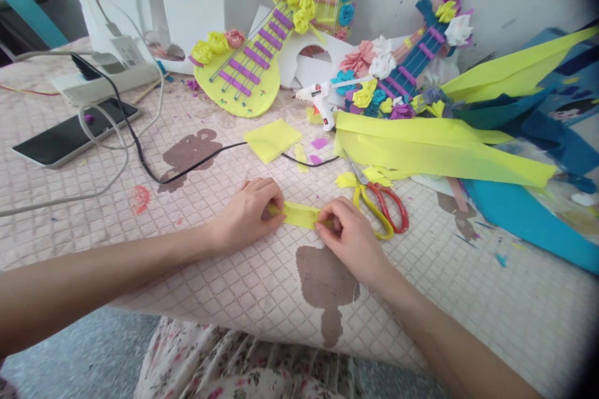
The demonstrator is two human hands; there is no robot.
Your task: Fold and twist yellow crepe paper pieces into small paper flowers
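Observation:
Between my two hands a narrow strip of yellow crepe paper point(301, 215) is stretched just over the quilted cloth. My left hand point(255, 212) pinches its left end, and my right hand point(349, 234) pinches the right end between thumb and fingers. Right beside my right hand lie scissors point(386, 209) with one yellow and one red handle, their blades pointing away from me. Beyond the strip a yellow paper square point(272, 140) rests across a black cord. Small yellow scraps point(346, 180) are scattered near the scissor blades.
A white glue gun point(322, 103) stands behind long yellow paper sheets point(435, 146). Paper guitars with flowers, one yellow point(238, 84) and one blue point(412, 65), lean at the back. On the left are a phone point(77, 131) and a power strip point(105, 78) with cables. Blue paper point(528, 215) lies at right.

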